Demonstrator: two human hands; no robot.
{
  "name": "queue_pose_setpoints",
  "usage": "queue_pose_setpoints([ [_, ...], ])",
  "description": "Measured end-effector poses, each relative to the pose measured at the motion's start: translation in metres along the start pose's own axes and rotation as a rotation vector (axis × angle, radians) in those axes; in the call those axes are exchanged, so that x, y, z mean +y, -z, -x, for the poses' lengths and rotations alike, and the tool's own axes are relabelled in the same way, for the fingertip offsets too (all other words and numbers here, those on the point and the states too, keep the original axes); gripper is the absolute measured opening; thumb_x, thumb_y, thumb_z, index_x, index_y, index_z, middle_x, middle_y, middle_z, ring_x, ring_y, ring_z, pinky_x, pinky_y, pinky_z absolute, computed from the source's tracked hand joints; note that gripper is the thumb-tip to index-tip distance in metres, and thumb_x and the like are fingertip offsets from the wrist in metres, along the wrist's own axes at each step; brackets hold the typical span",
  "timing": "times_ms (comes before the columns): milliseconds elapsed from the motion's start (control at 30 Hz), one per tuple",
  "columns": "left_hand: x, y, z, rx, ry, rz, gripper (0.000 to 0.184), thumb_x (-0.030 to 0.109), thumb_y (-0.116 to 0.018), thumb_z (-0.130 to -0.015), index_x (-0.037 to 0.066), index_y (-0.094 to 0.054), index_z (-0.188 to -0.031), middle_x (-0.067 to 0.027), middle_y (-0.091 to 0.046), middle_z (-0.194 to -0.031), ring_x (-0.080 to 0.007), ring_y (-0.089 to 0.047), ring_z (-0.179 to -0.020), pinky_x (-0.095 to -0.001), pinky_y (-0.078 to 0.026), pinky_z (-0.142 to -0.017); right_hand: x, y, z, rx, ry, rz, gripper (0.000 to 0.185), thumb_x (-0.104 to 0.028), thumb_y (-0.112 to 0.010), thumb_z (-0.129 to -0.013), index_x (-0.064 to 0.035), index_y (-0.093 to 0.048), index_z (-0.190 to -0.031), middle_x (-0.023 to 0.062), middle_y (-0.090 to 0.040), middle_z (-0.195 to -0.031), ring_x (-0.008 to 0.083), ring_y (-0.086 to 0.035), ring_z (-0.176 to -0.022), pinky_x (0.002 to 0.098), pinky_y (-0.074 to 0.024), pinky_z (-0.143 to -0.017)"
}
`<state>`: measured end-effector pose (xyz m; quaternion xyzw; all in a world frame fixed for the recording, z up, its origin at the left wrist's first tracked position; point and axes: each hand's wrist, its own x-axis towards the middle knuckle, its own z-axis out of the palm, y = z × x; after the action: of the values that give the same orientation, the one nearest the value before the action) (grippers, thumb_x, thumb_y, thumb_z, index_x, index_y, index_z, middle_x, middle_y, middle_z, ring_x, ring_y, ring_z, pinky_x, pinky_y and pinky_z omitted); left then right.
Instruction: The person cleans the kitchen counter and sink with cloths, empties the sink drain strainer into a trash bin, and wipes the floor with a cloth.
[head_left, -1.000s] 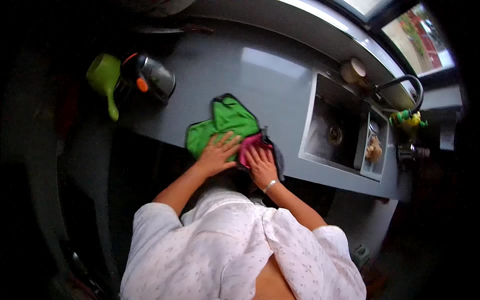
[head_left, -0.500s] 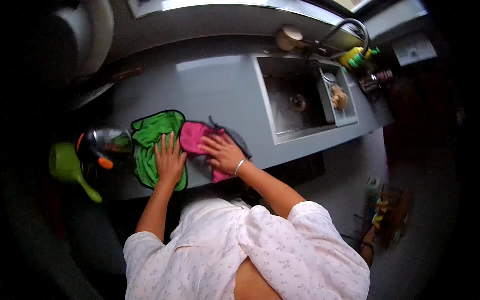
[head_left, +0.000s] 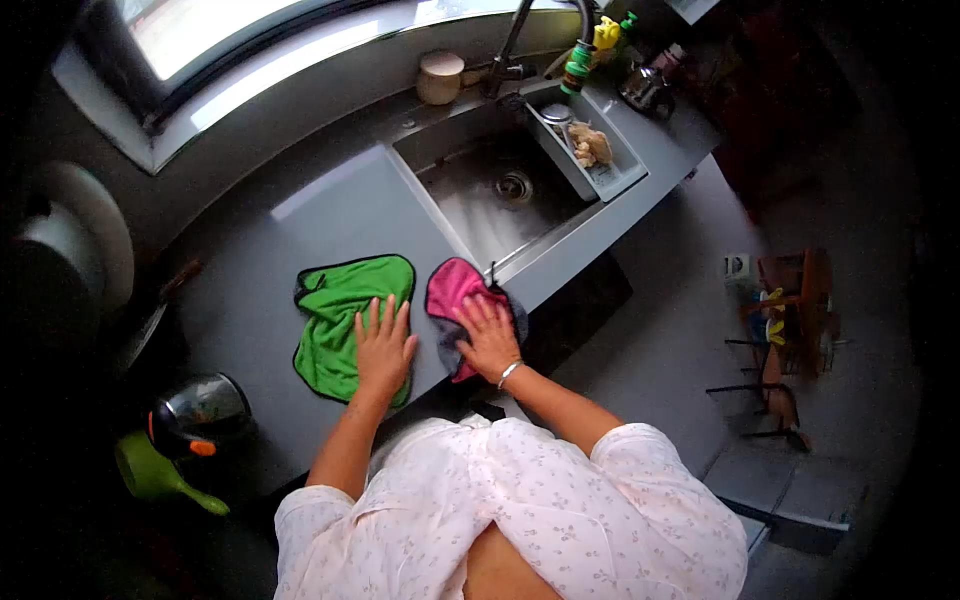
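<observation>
A green cloth [head_left: 330,345] with a dark edge and a hanging loop lies spread on the grey counter [head_left: 250,300]. My left hand [head_left: 384,350] rests flat on its right part, fingers stretched out. To the right, near the counter's front edge, lies a pink and grey cloth [head_left: 452,285], partly folded over itself. My right hand [head_left: 488,338] presses on it with the fingers spread, hiding its middle. A small gap separates the two cloths.
Right of the cloths is a sink [head_left: 470,200] holding a grey basket [head_left: 625,180] under a black faucet [head_left: 515,40]. A clear-topped kettle-like vessel [head_left: 205,410] and a green-handled pot [head_left: 150,470] stand at left. A lidded jar [head_left: 440,78] stands behind.
My view has turned, and the cloths with my hands appear nearer the sink. The green cloth lies more spread out, and a gap has opened between it and the pink one.
</observation>
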<state>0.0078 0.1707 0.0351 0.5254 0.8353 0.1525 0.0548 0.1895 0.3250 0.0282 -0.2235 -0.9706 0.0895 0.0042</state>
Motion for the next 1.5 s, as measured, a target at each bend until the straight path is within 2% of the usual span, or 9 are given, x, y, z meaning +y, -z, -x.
queue_pose_setpoints([
  [233,-0.002,-0.008,-0.035,0.031,0.2,-0.081,0.057,0.024,-0.053,-0.095,0.011,-0.037,-0.147,-0.009,-0.027,-0.157,-0.0303,-0.021,-0.146,-0.0504,-0.014,-0.118,0.008,-0.004,-0.073,0.048,0.353,-0.123,0.067,-0.046,-0.057,-0.089,-0.0245,-0.036,-0.149,0.0051,-0.033,-0.156,0.0269,-0.034,-0.14,0.0547,-0.0182,-0.115],
  [333,-0.002,-0.015,-0.062,0.047,0.309,-0.046,0.055,0.021,-0.051,-0.096,0.01,-0.036,-0.148,-0.011,-0.028,-0.157,-0.0321,-0.021,-0.146,-0.0514,-0.014,-0.118,0.005,-0.025,-0.132,0.031,0.34,-0.174,0.066,-0.044,-0.057,-0.088,-0.0247,-0.037,-0.148,0.0043,-0.032,-0.156,0.0274,-0.031,-0.141,0.0542,-0.0167,-0.116],
  [400,0.012,-0.005,-0.081,0.295,0.397,0.0,0.052,0.02,-0.049,-0.097,0.009,-0.037,-0.147,-0.0151,-0.03,-0.155,-0.0343,-0.021,-0.145,-0.0504,-0.015,-0.117,0.004,-0.02,-0.166,0.012,0.316,-0.196,0.065,-0.043,-0.057,-0.089,-0.0243,-0.038,-0.148,0.004,-0.031,-0.156,0.0275,-0.027,-0.144,0.0532,-0.0134,-0.117],
  [533,0.046,-0.005,-0.113,0.31,0.295,0.209,0.055,0.028,-0.05,-0.098,0.01,-0.037,-0.148,-0.0168,-0.03,-0.154,-0.0353,-0.021,-0.145,-0.0501,-0.015,-0.117,0.017,-0.012,-0.197,-0.071,0.366,-0.331,0.062,-0.039,-0.055,-0.089,-0.0189,-0.041,-0.146,0.0078,-0.03,-0.157,0.0275,-0.021,-0.146,0.0529,-0.012,-0.118],
  [633,0.055,-0.037,-0.126,0.293,0.43,0.277,0.057,0.037,-0.047,-0.098,0.011,-0.037,-0.148,-0.016,-0.029,-0.155,-0.0359,-0.022,-0.145,-0.0499,-0.015,-0.117,0.042,-0.006,-0.2,-0.091,0.508,-0.517,0.053,-0.029,-0.058,-0.088,-0.012,-0.05,-0.138,0.0137,-0.034,-0.153,0.0309,-0.026,-0.144,0.0495,-0.0169,-0.118],
  [700,0.052,-0.048,-0.136,0.28,0.519,0.227,0.059,0.043,-0.044,-0.098,0.013,-0.037,-0.148,-0.014,-0.028,-0.156,-0.0362,-0.022,-0.145,-0.0513,-0.015,-0.117,0.073,-0.005,-0.192,-0.048,0.519,-0.947,0.042,-0.015,-0.06,-0.086,-0.0056,-0.057,-0.127,0.0181,-0.04,-0.148,0.0338,-0.033,-0.14,0.0441,-0.0244,-0.117],
  [767,0.051,-0.051,-0.148,0.158,0.522,-0.117,0.06,0.043,-0.049,-0.096,0.016,-0.038,-0.148,-0.0119,-0.029,-0.156,-0.0357,-0.022,-0.145,-0.0535,-0.016,-0.116,0.102,0.019,-0.18,-0.013,0.471,-1.024,0.035,-0.005,-0.061,-0.083,-0.0023,-0.06,-0.118,0.0183,-0.048,-0.14,0.0339,-0.043,-0.133,0.0397,-0.0344,-0.112],
  [1033,0.024,-0.048,-0.232,0.219,0.467,-0.301,0.066,0.038,-0.058,-0.09,0.011,-0.039,-0.147,-0.0158,-0.028,-0.156,-0.0356,-0.023,-0.144,-0.0556,-0.019,-0.115,0.214,-0.02,-0.234,-0.012,0.145,-0.733,0.034,-0.013,-0.059,-0.087,-0.0045,-0.058,-0.12,0.0159,-0.056,-0.128,0.0346,-0.057,-0.112,0.0417,-0.0456,-0.098],
  [1500,0.017,-0.038,-0.263,0.255,0.48,-0.109,0.059,0.029,-0.061,-0.086,0.01,-0.048,-0.139,-0.0139,-0.039,-0.149,-0.0326,-0.032,-0.141,-0.0499,-0.022,-0.115,0.225,-0.134,-0.396,-0.002,-0.112,-0.338,0.06,-0.031,-0.074,-0.079,-0.004,-0.053,-0.127,0.0199,-0.051,-0.133,0.037,-0.046,-0.125,0.0438,-0.0426,-0.102],
])
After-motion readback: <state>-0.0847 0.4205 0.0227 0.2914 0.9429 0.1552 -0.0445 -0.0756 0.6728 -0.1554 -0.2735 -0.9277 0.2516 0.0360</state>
